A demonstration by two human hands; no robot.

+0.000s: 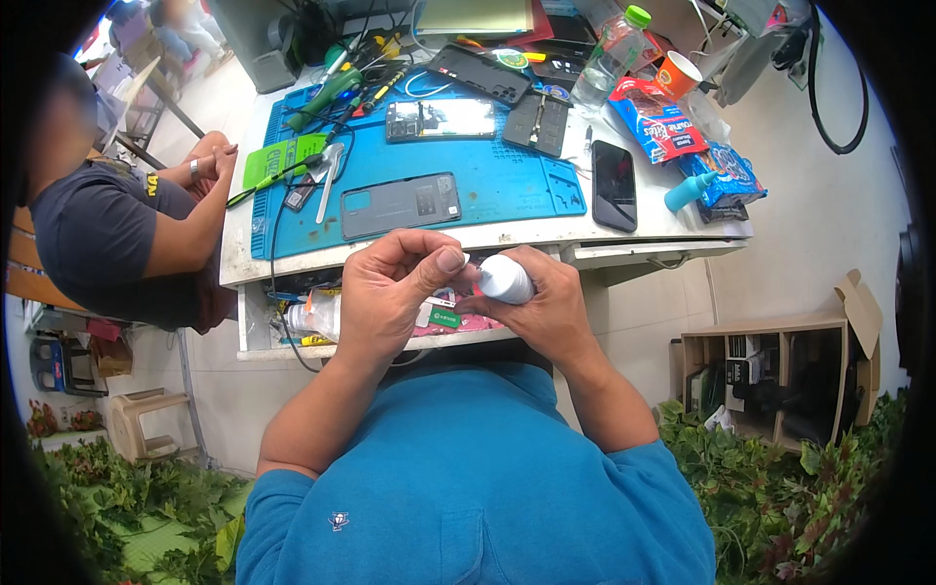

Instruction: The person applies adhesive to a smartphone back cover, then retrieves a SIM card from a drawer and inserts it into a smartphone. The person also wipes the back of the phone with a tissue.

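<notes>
A white squeeze bottle (508, 280) lies tilted in my right hand (552, 307), whose fingers wrap round it, its narrow tip toward the left. My left hand (395, 283) is closed in a pinch beside that tip. A small pale bit shows at its fingertips, too small to name. Both hands are above an open drawer (255, 336) holding small packets and a green-and-white card (445, 318). Just beyond them, a grey phone back cover (401, 205) rests on the blue repair mat (526, 185). An opened phone (441, 119) lies farther back on the mat.
Screwdrivers and cables crowd the back left of the desk. A black phone (613, 185), a teal bottle (688, 191), snack packs (658, 119), an orange cup (678, 75) and a green-capped clear bottle (609, 58) stand or lie at right. A person (117, 205) sits at left.
</notes>
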